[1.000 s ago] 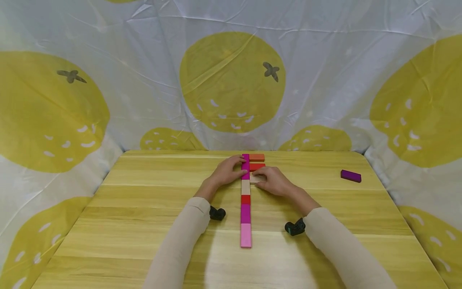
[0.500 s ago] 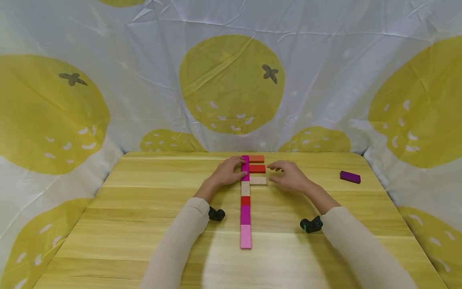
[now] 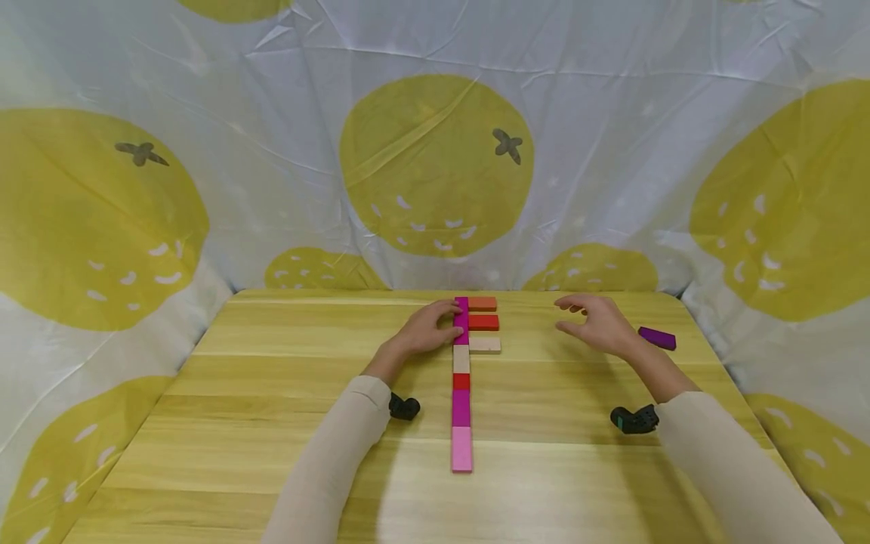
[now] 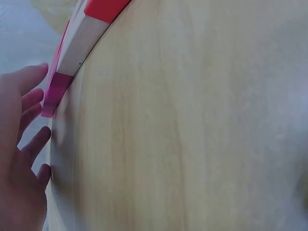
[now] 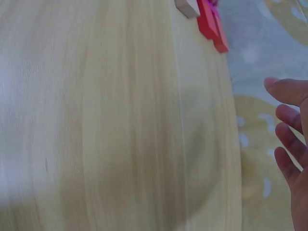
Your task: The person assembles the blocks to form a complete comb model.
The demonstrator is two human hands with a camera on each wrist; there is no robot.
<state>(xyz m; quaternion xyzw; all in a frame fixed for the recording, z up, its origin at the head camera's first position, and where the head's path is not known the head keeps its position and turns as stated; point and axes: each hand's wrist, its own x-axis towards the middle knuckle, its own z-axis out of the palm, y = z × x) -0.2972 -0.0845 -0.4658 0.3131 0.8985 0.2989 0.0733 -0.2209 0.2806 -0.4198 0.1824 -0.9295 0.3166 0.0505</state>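
L hand (image 3: 423, 332): fingers relaxed, tips touching magenta block (image 3: 461, 321) of row. R hand (image 3: 598, 323): fingers apart, holding nothing; purple block (image 3: 657, 338) just beyond.

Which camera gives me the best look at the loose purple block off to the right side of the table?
The head view. It shows the purple block whole, lying flat near the table's right edge, just beyond the open right hand. Neither wrist view shows it: the left wrist view shows the block row, and the right wrist view shows table and fingers.
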